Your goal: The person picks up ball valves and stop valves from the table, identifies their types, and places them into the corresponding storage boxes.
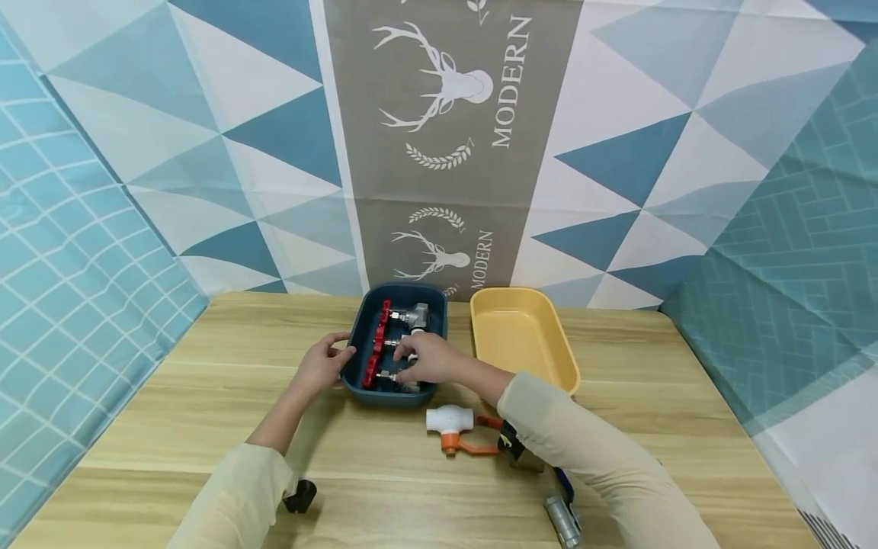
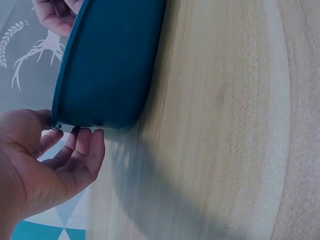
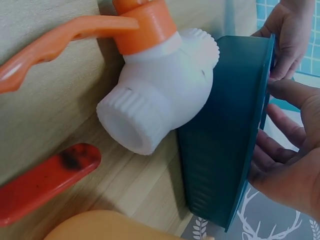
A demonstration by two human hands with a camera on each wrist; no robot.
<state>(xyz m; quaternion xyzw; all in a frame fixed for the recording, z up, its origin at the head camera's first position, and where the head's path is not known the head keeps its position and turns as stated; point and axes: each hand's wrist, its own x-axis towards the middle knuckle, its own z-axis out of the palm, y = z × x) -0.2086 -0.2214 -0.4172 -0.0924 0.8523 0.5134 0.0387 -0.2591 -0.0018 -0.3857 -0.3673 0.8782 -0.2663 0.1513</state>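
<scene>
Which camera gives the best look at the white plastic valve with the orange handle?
The right wrist view: the white plastic valve with the orange handle fills the frame, its ribbed opening and lever sharp. The head view shows it small on the wooden table. The left wrist view misses it entirely.

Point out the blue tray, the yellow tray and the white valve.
blue tray [image 1: 439,305]: head view, right rim.
yellow tray [image 1: 521,335]: head view, bare floor inside.
white valve [image 1: 449,418]: head view, round white body, above its orange handle.
</scene>
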